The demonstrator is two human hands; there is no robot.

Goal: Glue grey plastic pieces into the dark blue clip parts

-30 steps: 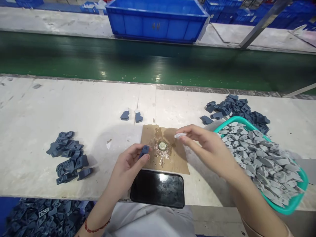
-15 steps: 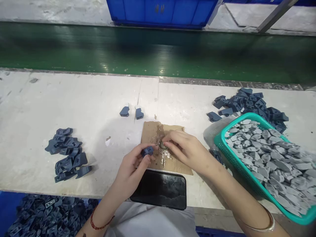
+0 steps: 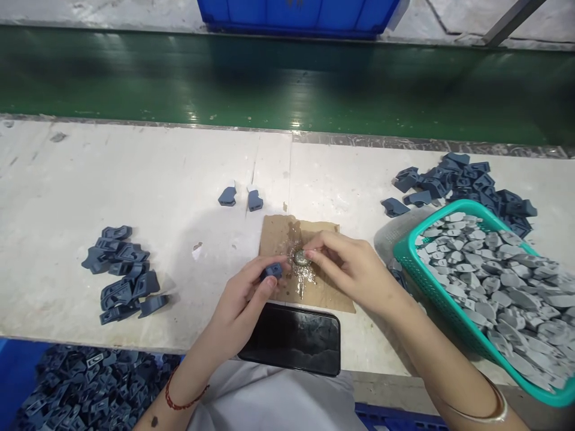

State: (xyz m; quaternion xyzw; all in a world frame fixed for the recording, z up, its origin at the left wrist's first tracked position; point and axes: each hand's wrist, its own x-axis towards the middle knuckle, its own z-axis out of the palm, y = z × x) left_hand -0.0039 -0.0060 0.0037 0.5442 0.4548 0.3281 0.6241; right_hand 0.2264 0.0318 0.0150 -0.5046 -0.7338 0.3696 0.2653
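Observation:
Between the thumb and fingers of my left hand is a small dark blue plastic part, held above the left side of a brown cardboard piece. My right hand is closed in a pinch at the rim of a small round metal-looking cap on the cardboard. Whether those fingertips grip the cap or something tiny in it is hidden. Wet, shiny spots surround the cap. Just below the cardboard lies a black smartphone. Two blue parts with pale tips, one a left blue part, stand beyond it.
A teal basket full of grey pieces stands at right, before a heap of blue parts. Another blue pile lies left, above a bin of blue parts. A green conveyor belt crosses behind, near a blue crate.
The camera view has shifted slightly. My right fingertips have drawn back a little to the cap's right rim, showing more of the cap. My left hand still holds the blue part.

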